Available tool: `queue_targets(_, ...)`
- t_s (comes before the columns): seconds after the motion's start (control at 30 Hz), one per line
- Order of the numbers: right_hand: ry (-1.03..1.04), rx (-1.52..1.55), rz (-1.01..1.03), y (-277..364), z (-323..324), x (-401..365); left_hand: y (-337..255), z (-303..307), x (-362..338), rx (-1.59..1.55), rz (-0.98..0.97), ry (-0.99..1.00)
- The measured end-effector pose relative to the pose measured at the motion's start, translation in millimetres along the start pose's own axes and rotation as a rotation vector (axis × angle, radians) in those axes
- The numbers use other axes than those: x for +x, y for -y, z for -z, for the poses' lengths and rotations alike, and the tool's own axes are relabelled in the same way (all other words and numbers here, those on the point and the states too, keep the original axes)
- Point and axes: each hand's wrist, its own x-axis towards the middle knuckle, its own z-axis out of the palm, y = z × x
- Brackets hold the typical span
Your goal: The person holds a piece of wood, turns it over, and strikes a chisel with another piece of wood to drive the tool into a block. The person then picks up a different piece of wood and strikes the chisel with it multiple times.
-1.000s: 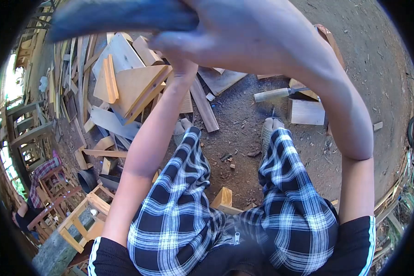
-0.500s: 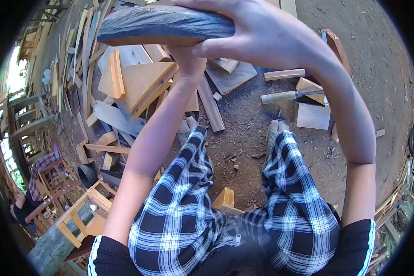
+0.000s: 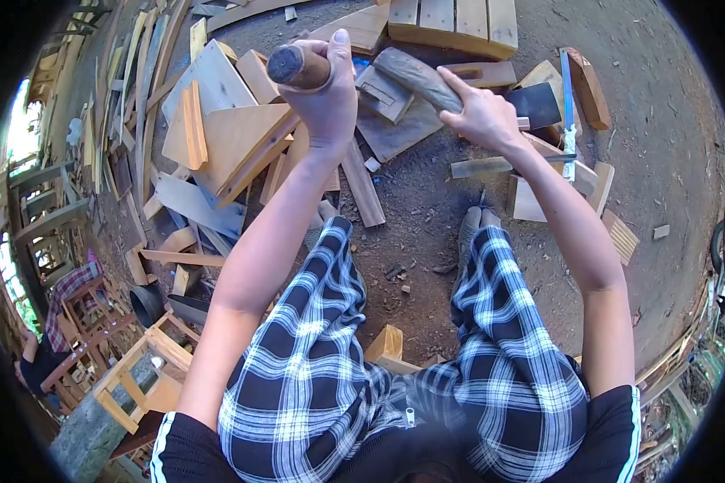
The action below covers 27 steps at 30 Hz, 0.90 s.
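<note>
My left hand is raised at upper centre, closed around a round wooden handle whose dark, flat end faces the camera. The handle's other end is hidden. To its right, my right hand grips the lower end of a thick, slightly curved, grey-brown wooden piece, which slants up to the left. Just behind that piece lies a small block with a slot, on a flat board.
Angled boards lie piled on the left. A slatted wooden piece is at the top. A blue-edged saw and blocks lie right. Small stool frames and a person in plaid are at far left.
The large dark, curved wood no longer fills the top of the view. My right hand has moved lower and back from the camera; my left now shows around the round handle.
</note>
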Motion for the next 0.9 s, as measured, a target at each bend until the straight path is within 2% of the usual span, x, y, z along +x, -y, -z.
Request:
queue_targets(0.1,0.004,-0.016,0.049,-4.8,0.2,-1.8,-3.7,-1.6,-4.1,0.010,-0.038,-0.032)
queue_targets(0.2,-0.024,0.020,0.105,-11.8,-1.7,1.0,-9.8,-2.8,-17.5,-0.041,0.011,-0.003)
queue_targets(0.33,-0.066,-0.014,0.180,-10.9,1.2,3.8,-12.1,1.7,-24.3,0.040,-0.026,0.035)
queue_targets(0.47,-0.113,-0.016,0.264,-17.9,-0.3,12.2,-19.8,8.1,-4.3,-0.059,0.024,-0.015)
queue_targets(0.53,-0.111,-0.171,0.359,-16.5,2.1,15.5,-19.3,9.9,10.1,-0.133,0.037,-0.032)
queue_targets(0.6,-0.105,-0.192,0.350,-14.5,1.0,17.6,-22.0,10.6,22.1,-0.174,0.014,-0.043)
queue_targets(0.8,-0.076,-0.186,0.298,-17.0,-5.1,18.9,-13.2,17.3,48.8,-0.001,-0.062,0.012)
queue_targets(0.87,-0.041,-0.157,0.270,-18.2,-5.8,17.2,-10.0,15.5,60.5,-0.012,-0.132,0.198)
queue_targets(0.9,-0.033,-0.139,0.251,-18.8,-5.9,15.6,-9.4,10.8,61.3,-0.078,-0.152,0.181)
